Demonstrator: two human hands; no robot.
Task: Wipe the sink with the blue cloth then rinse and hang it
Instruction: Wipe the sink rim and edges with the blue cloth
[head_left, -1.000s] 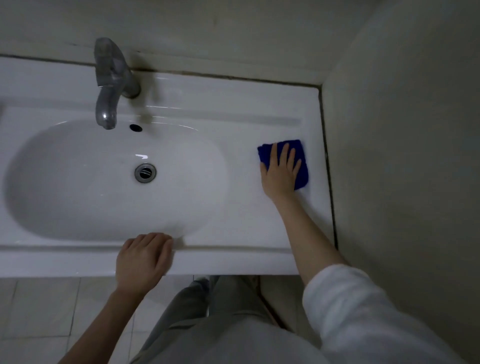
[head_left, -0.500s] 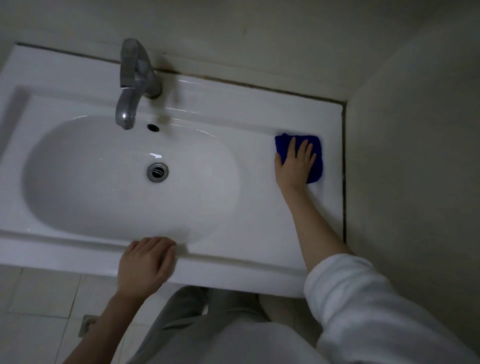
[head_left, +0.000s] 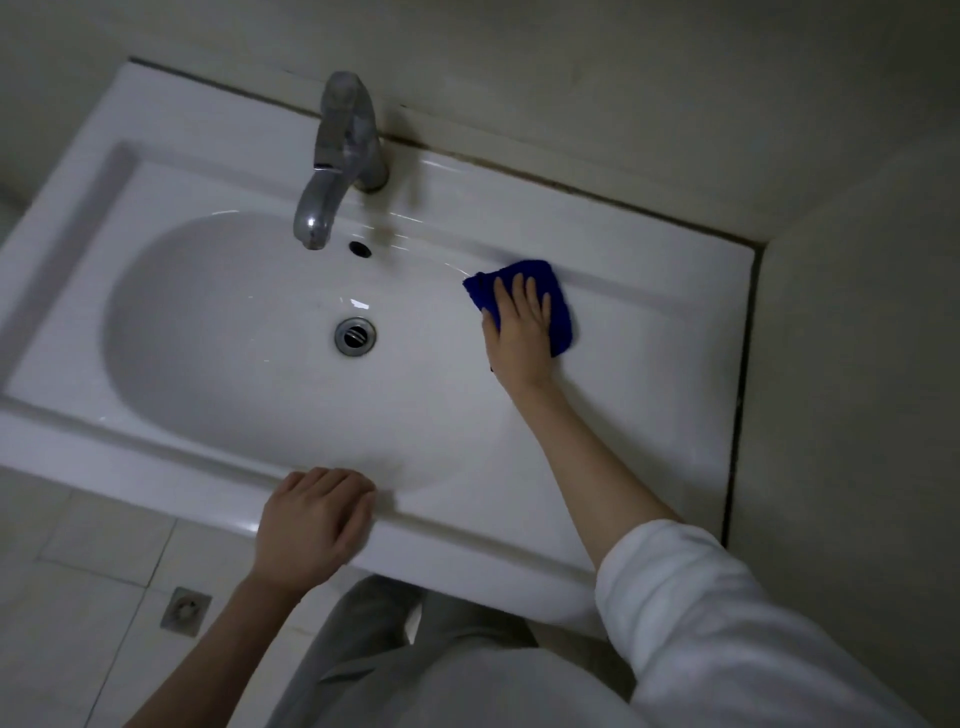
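The white sink (head_left: 649, 395) fills the middle of the view, with an oval basin and a metal drain (head_left: 355, 336). A folded blue cloth (head_left: 558, 306) lies on the flat ledge at the basin's right rim. My right hand (head_left: 519, 332) presses flat on the cloth with straight fingers, covering most of it. My left hand (head_left: 311, 519) rests on the sink's front edge, fingers curled over the rim.
A metal tap (head_left: 337, 156) stands at the back of the basin, with an overflow hole (head_left: 360, 248) below its spout. Walls close in behind and to the right. A tiled floor with a floor drain (head_left: 185, 610) lies below left.
My right hand has slid the blue cloth leftwards from the right ledge to the basin's right rim. The camera view has shifted, and my left hand stays on the front edge.
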